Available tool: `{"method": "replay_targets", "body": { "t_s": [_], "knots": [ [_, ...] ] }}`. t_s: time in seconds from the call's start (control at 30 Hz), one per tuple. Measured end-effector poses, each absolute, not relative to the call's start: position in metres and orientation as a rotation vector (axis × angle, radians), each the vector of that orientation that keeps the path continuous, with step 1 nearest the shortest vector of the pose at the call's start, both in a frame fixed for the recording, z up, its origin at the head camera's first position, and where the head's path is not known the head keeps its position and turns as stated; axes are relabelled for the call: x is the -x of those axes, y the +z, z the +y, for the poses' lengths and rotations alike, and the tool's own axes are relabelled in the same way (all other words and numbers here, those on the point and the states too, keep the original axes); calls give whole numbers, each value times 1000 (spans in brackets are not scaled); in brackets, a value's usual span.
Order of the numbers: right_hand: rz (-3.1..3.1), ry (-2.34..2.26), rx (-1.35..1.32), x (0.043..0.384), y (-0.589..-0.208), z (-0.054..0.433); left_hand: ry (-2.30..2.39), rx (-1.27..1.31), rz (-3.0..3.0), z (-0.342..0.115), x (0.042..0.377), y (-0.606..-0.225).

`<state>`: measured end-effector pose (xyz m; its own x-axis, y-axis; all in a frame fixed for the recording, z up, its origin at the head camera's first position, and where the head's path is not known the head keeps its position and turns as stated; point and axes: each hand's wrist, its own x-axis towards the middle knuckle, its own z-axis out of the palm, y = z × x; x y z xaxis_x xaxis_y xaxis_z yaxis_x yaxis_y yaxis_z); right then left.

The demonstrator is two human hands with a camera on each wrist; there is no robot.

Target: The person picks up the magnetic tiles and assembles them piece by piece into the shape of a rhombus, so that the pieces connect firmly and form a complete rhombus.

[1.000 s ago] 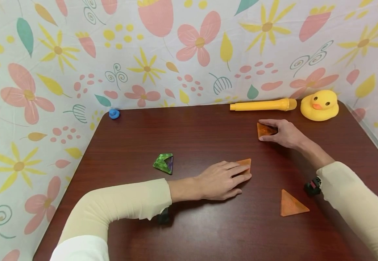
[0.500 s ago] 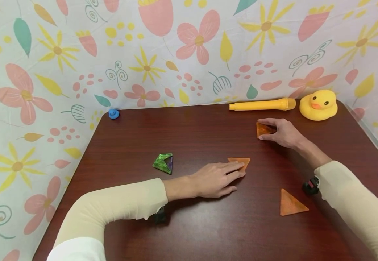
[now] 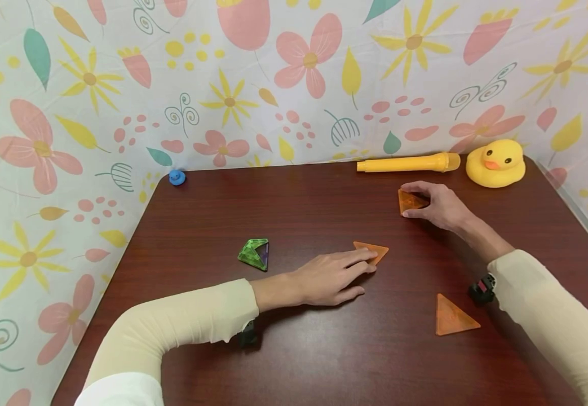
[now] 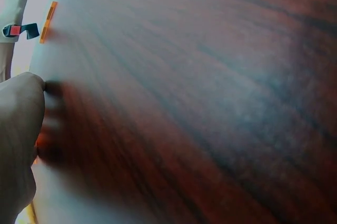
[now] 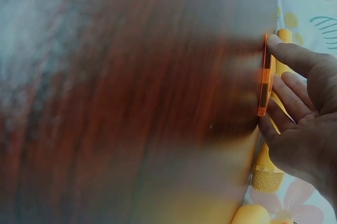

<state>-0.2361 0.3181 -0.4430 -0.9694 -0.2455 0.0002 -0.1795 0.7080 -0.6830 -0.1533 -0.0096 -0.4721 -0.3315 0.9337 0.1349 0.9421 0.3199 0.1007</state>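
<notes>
My left hand (image 3: pixel 329 279) lies palm down near the middle of the table, its fingertips resting on an orange triangular magnetic tile (image 3: pixel 381 252) and partly covering it. Farther back on the right, my right hand (image 3: pixel 443 207) holds another orange triangular tile (image 3: pixel 406 202) between thumb and fingers. The right wrist view shows that tile (image 5: pixel 264 84) edge-on, low at the table surface, the thumb at one end and fingertips at the other. A third orange triangular tile (image 3: pixel 453 318) lies flat at front right, apart from both hands.
Left of centre lie green tiles (image 3: pixel 250 256) with a purple piece beside them. Along the back edge are a yellow toy microphone (image 3: pixel 405 164), a large yellow rubber duck (image 3: pixel 496 164) and a small blue duck (image 3: pixel 177 177). A patterned cloth (image 3: pixel 283 67) hangs behind the table.
The left hand has drawn back slightly to the left, and the tile under its fingertips has turned and shows more. The right hand and its tile have hardly moved.
</notes>
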Motion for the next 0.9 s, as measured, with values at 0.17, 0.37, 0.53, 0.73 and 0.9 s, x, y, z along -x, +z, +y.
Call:
{"method": "replay_targets", "body": {
  "t_s": [0.17, 0.37, 0.53, 0.73, 0.9],
  "knots": [
    [2799, -1118, 356, 239, -443, 314, -212, 1774, -2503, -10, 153, -472],
    [2794, -1086, 346, 240, -442, 309, -179, 1778, -2489, -10, 152, -471],
    [2775, -1063, 395, 239, -439, 307, -172, 1767, -2502, -10, 151, -471],
    [2764, -993, 400, 239, -436, 306, -171, 1766, -2490, -10, 151, -473],
    [2743, -962, 423, 242, -433, 305, -183, 1771, -2475, -11, 152, -473]
  ]
}}
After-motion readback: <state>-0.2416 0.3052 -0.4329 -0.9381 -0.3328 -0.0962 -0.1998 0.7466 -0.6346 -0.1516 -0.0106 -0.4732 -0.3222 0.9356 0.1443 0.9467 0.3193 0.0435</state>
